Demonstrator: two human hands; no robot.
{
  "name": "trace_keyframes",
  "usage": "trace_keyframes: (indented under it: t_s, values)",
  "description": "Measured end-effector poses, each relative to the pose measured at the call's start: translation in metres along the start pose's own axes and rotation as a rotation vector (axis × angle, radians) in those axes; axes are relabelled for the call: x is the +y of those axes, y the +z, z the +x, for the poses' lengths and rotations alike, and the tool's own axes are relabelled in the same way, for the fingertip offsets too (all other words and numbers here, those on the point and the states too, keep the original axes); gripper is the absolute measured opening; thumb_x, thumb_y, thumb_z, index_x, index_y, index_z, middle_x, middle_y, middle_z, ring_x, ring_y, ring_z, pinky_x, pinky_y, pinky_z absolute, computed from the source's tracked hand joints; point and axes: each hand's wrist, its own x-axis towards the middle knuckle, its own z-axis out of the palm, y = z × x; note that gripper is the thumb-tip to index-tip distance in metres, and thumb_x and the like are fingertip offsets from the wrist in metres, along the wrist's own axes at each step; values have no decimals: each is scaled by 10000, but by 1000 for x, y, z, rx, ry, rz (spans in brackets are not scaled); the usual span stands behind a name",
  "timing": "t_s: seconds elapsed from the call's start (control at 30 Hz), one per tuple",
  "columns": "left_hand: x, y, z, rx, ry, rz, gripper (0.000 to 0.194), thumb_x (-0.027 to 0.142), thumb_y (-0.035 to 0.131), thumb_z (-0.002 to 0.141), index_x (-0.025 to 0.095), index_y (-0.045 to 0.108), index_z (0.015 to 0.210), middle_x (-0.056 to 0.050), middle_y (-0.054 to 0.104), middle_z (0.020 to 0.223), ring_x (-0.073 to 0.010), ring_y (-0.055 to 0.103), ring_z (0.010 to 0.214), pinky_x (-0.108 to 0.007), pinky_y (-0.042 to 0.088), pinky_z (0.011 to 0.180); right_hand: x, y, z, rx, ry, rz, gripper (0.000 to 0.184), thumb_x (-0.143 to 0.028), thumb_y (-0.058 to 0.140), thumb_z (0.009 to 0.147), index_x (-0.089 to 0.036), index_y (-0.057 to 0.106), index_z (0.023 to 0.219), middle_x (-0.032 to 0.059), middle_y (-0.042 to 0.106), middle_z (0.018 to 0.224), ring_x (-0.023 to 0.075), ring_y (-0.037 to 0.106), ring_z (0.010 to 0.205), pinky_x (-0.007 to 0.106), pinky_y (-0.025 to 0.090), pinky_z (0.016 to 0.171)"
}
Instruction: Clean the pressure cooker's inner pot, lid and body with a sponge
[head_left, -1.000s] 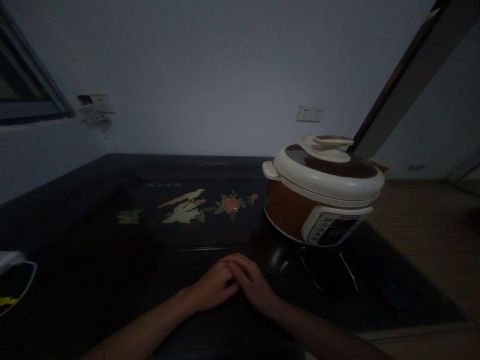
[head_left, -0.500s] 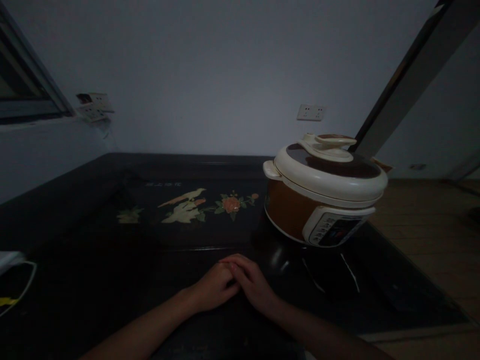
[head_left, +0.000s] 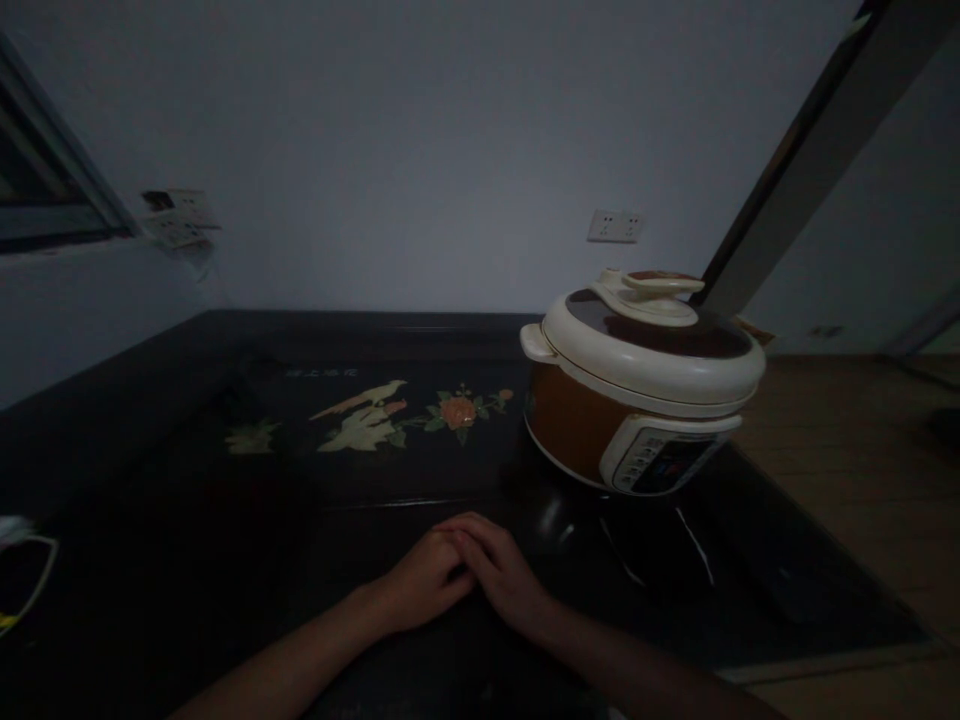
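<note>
My left hand (head_left: 422, 580) rests on the dark table near its front edge, loosely curled, with its fingertips covered. Over its knuckles lies my right hand (head_left: 508, 578), its fingers closed around the left one. No object shows in either hand. The nearest thing is an electric pressure cooker (head_left: 576, 425) to the right, beyond my hands and apart from them. Its body is brown, and its cream lid (head_left: 637, 357) with a raised handle is on. A control panel (head_left: 667, 460) faces the front.
The glossy black table (head_left: 405, 545) carries a bird and flower picture (head_left: 364, 425). A pale wall socket (head_left: 614, 226) is behind the cooker, and more sockets (head_left: 191, 208) are at the left corner. A white object with a loop (head_left: 45, 565) is partly cut off at the left edge.
The camera view has shifted slightly. My hands stay folded in the same place, and the cooker has not moved on the table.
</note>
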Motion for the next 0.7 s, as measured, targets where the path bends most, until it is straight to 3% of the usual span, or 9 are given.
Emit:
trace_keyframes:
  t_s: [0.7]
  values:
    - [-6,2,-2,-8,-1,54,318,81,482,795,148,669,1044,-91,720,1055,-199,652,990,-334,492,898,-3,0,-1,7,-33,-12,360,-427,425,959,-210,686,1080,70,690,1021,175,629,988,317,449,891]
